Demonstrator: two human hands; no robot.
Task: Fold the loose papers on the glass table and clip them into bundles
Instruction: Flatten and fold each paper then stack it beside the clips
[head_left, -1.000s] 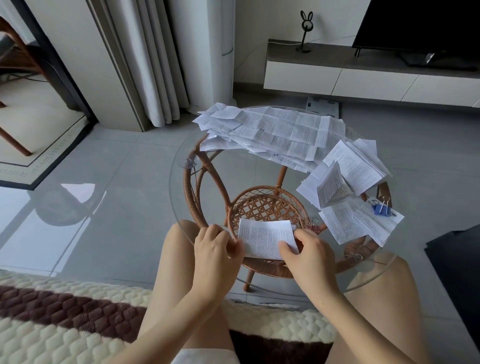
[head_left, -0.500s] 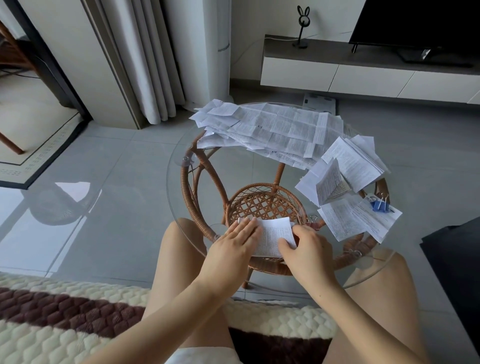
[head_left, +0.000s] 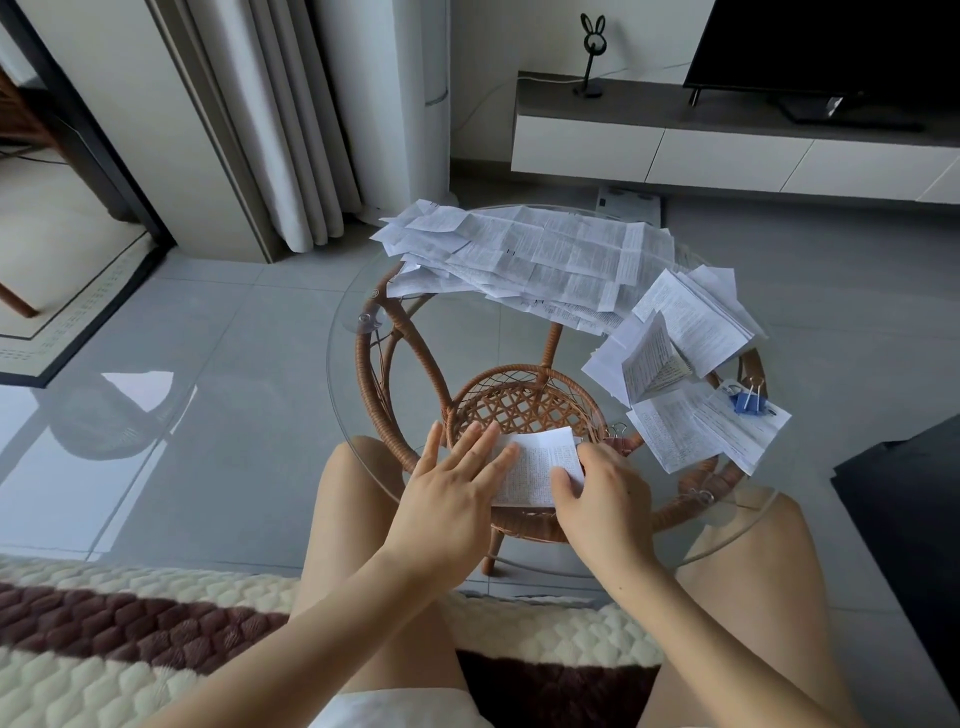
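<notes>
A folded printed paper (head_left: 540, 462) lies on the near part of the round glass table (head_left: 353, 395). My left hand (head_left: 452, 488) lies flat on its left half, fingers straight and spread. My right hand (head_left: 602, 493) holds the paper's right edge with curled fingers. A big heap of loose papers (head_left: 524, 254) covers the table's far side. Folded papers (head_left: 691, 322) and flatter sheets (head_left: 696, 431) lie at the right, with a blue binder clip (head_left: 745, 402) on them. A small metal clip (head_left: 618, 431) sits just beyond my right hand.
Under the glass is a rattan frame with a woven basket shelf (head_left: 524, 400). My bare knees are at the table's near edge. A TV cabinet (head_left: 675, 150) stands behind, curtains (head_left: 291, 119) at the far left, a dark object (head_left: 914, 499) at the right.
My left hand has gone from gripping the paper's left edge to lying flat across it. The right hand has stayed on the right edge.
</notes>
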